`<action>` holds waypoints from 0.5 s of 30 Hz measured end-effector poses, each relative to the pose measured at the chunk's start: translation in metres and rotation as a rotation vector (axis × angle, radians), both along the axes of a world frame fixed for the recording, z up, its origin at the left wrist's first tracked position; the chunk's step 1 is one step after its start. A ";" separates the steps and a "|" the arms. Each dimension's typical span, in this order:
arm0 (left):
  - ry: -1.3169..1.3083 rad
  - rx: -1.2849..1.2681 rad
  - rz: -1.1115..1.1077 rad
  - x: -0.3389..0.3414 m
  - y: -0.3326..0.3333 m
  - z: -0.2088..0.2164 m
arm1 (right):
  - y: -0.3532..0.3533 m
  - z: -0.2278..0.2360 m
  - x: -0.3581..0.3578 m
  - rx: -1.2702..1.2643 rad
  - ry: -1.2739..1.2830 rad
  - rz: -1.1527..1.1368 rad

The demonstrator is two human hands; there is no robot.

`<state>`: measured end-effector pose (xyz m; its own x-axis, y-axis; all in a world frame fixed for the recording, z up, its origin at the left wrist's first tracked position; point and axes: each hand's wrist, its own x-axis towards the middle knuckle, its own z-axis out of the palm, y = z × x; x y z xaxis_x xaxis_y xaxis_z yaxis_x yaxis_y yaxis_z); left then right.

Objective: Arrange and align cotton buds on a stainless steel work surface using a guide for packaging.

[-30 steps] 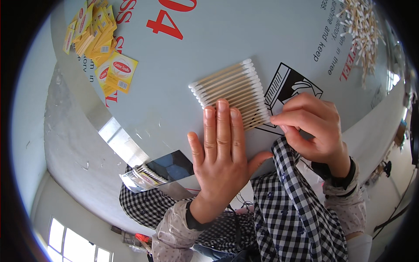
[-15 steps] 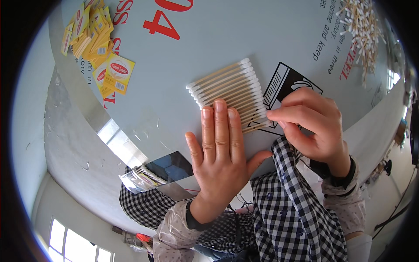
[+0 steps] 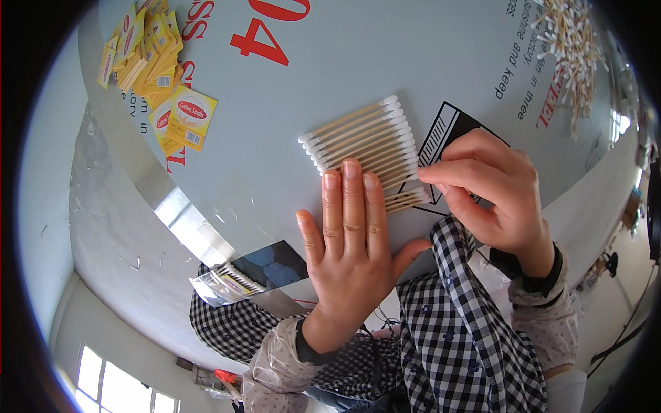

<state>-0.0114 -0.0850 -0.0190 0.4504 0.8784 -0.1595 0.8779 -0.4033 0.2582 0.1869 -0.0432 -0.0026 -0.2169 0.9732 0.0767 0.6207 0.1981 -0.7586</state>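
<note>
Wooden cotton swabs (image 3: 361,132) with white tips lie side by side in a flat row on the grey table, slightly slanted. My left hand (image 3: 350,237) lies palm down over the row's near left part, fingers stretched out and thumb spread. The swabs' middles under those fingers are hidden. My right hand (image 3: 492,196) is curled at the row's right end. Its index fingertip touches the white tips, with the thumb drawn in close to it; whether anything is pinched there is hidden. A small gap parts the nearest few swabs (image 3: 407,199) from the others.
Yellow printed packets (image 3: 155,58) are piled at the far left, a few sliding nearer. A heap of loose cotton swabs (image 3: 575,51) lies at the far right. At the table's near edge rests a clear pack of swabs (image 3: 231,281). A checked cloth (image 3: 454,310) covers my lap.
My right index fingertip has moved slightly up along the swab tips, and a gap has opened between the nearest few swabs and the others. My left hand stays flat on the row.
</note>
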 end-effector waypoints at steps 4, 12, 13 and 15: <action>-0.024 0.012 0.007 -0.001 -0.002 -0.002 | 0.002 0.004 0.002 -0.057 -0.005 0.041; -0.009 0.010 0.007 0.000 0.000 -0.001 | 0.003 0.002 -0.001 -0.033 0.019 0.004; 0.003 0.001 0.004 0.000 0.000 0.000 | 0.004 0.001 -0.001 -0.019 0.005 -0.015; -0.003 0.007 0.002 0.001 0.000 -0.001 | 0.005 0.000 -0.001 -0.005 -0.008 -0.035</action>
<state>-0.0106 -0.0852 -0.0198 0.4487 0.8806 -0.1524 0.8781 -0.4028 0.2582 0.1858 -0.0378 -0.0022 -0.1830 0.9806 0.0700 0.6331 0.1721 -0.7547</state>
